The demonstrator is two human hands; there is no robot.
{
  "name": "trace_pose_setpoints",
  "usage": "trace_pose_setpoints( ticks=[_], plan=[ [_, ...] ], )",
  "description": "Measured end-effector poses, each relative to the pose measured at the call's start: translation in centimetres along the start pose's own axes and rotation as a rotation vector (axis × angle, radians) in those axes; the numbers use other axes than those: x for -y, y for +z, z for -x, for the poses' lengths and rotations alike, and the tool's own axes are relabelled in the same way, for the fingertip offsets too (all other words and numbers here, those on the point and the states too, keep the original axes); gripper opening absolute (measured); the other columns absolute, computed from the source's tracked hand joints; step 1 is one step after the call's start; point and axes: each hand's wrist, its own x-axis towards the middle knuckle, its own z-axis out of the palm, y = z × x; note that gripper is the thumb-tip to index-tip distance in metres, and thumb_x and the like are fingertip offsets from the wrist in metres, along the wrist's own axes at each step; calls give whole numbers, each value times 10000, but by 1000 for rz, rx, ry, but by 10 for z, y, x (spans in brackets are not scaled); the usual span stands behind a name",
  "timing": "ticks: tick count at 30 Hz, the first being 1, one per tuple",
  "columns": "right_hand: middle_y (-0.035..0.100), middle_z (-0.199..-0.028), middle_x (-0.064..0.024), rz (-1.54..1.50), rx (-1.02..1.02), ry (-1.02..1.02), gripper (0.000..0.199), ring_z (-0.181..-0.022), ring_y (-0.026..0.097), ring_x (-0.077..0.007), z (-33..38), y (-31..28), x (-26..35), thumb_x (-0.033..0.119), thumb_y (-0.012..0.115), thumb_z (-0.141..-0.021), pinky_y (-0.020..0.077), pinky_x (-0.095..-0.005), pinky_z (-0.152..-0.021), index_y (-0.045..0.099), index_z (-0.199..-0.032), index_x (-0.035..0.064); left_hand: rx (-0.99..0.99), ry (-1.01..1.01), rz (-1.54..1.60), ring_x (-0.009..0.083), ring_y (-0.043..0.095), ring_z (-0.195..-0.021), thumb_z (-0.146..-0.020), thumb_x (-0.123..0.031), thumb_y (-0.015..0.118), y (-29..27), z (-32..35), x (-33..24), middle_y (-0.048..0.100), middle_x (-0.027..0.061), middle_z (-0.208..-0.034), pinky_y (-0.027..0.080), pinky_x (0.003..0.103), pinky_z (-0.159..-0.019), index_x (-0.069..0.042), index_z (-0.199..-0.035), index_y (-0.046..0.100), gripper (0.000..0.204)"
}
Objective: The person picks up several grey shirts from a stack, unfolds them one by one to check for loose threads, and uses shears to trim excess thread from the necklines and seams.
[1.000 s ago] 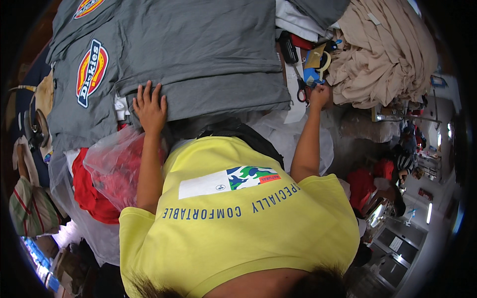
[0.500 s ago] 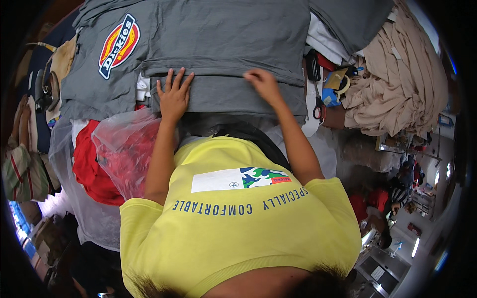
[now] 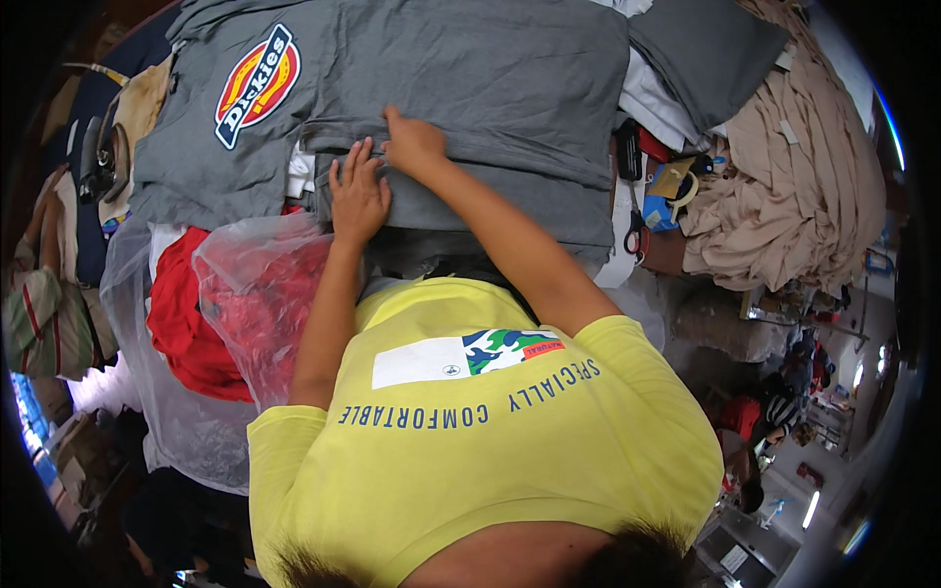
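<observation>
A grey shirt (image 3: 470, 78) lies spread in front of me, its near part folded over in a long flat band. My left hand (image 3: 360, 199) rests palm down on this band near its left end, fingers out flat. Close beside it on the right, my right hand (image 3: 415, 147) touches the cloth along the fold, its index finger stretched out and the other fingers partly bent. No cloth is visibly gripped in either hand. Left of the hands, another part of grey cloth bears a red, yellow and dark blue badge print (image 3: 257, 86). A bit of white cloth (image 3: 301, 171) shows between the two grey parts.
Red cloth in clear plastic bags (image 3: 265, 294) sits at the near left. To the right are scissors (image 3: 636, 235), a tape roll (image 3: 683, 186) and a large beige cloth heap (image 3: 784, 167). Another person's arm (image 3: 47, 220) shows at the far left.
My right hand has slid left along the fold, from the right part of the band to beside my left hand. The left hand's fingers have drawn closer together.
</observation>
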Motion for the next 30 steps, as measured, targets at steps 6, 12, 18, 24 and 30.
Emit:
trace_pose_setpoints(
  ticks=[6, 12, 18, 24, 30],
  plan=[
    [651, -785, -111, 129, -58, 77, 550, -753, 645, -284, 3, -11, -6, 361, 674, -739, 479, -398, -626, 435, -1157, 96, 34, -11, -57, 222, 308, -1294, -800, -160, 508, -4, -1, -3, 373, 57, -1379, 174, 464, -1051, -104, -1123, 474, 329],
    [600, -936, -101, 65, -314, -224, 505, -896, 582, -267, 53, -12, -84, 314, 684, -726, 447, -390, -745, 491, -1151, 119, 99, -12, 24, 241, 320, -1277, -790, -119, 536, -9, -8, -1, 395, 62, -1350, 201, 470, -1028, -105, -1200, 443, 421],
    [465, -1162, -92, 160, -712, 242, 516, -1062, 447, -311, 143, -80, -220, 272, 728, -692, 380, -442, -879, 544, -1155, 138, -296, -201, -155, 256, 390, -1191, -794, -156, 586, -39, -46, 26, 452, 59, -1268, 243, 478, -975, -125, -1256, 415, 494],
    [558, -1008, -32, 81, -539, 327, 230, -1022, 499, -234, 174, -101, -262, 141, 725, -671, 396, -415, -861, 583, -835, 66, -6, -209, -17, 248, 551, -939, -783, -165, 629, -46, -68, 62, 591, 80, -952, 395, 385, -811, -121, -1014, 603, 237],
    [585, -814, -57, -710, -654, 120, 183, -859, 581, -193, 260, -195, -244, 21, 643, -669, 416, -310, -858, 539, -818, 8, -82, -314, 787, 192, 547, -937, -799, 13, 534, -199, -46, 51, 593, 97, -895, 408, 288, -852, -4, -941, 576, 149]
  ],
)
